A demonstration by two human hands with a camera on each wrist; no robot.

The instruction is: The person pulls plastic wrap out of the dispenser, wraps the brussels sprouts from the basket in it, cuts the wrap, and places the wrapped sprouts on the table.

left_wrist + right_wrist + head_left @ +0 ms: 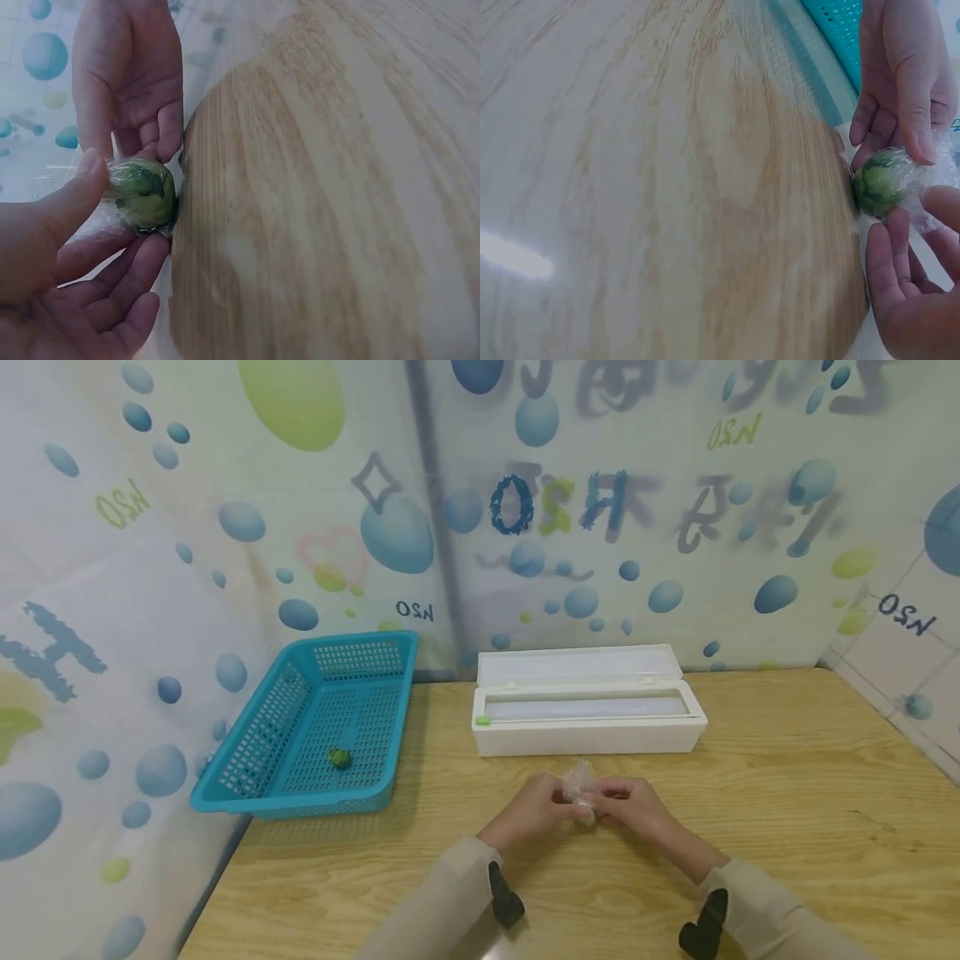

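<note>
A small round green vegetable (146, 196) sits between my two hands, wrapped in clear cling film (579, 779). The film bunches into a crumpled tuft on its far side. My left hand (534, 810) pinches the wrapped vegetable from the left, thumb on top and fingers beneath. From the other side my right hand (637, 810) pinches the gathered film with thumb and forefinger. In the right wrist view, the remaining fingers of both hands curve loosely around the vegetable, close over the wooden table (667, 187).
Behind my hands stands a white cling film box (588, 739), lid raised, with a film roll (585, 708) inside and a green slider (483, 721) at its left. To the left, a blue basket (390, 760) holds a small green vegetable (340, 758). A patterned sheet (480, 585) hangs behind.
</note>
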